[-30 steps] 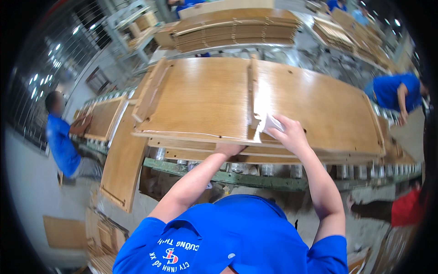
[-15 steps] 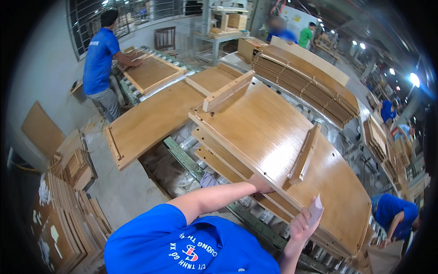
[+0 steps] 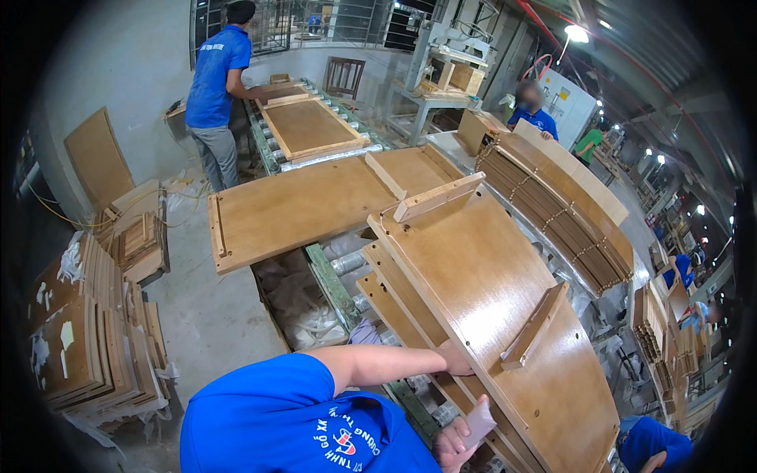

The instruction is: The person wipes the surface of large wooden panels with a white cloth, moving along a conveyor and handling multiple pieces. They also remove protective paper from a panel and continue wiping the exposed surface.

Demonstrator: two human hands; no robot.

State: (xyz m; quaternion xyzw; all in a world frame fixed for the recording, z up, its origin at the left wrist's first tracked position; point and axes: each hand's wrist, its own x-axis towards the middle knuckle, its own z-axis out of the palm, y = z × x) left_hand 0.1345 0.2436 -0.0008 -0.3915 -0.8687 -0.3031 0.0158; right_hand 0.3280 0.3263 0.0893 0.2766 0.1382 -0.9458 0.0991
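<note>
And here, at the near edge of the pile, the left hand (image 3: 454, 359) is in at the side of the big brown top panel (image 3: 481, 264), its fingers hidden under the edge, so I can't tell how wide or narrow they are. Lower and nearer, the right hand (image 3: 453, 446) has its fingers closed around a pale pinkish folded piece (image 3: 476, 424), one end poking up beside the panel's edge! That top panel lies slanting across the scene, glossy in the light, one wooden batten (image 3: 440, 196) standing across its far end, another batten (image 3: 536, 327) across its middle. More boards (image 3: 388, 277) sit beneath it, over the green conveyor rail (image 3: 331, 288). Off to the left stretches a long panel (image 3: 300, 202); far left, a worker in blue (image 3: 218, 83) reaches to a framed panel (image 3: 311, 126). Far right, there's a tall stack of brown boards (image 3: 544, 209), and near left, another leaning stack (image 3: 118, 347).
</note>
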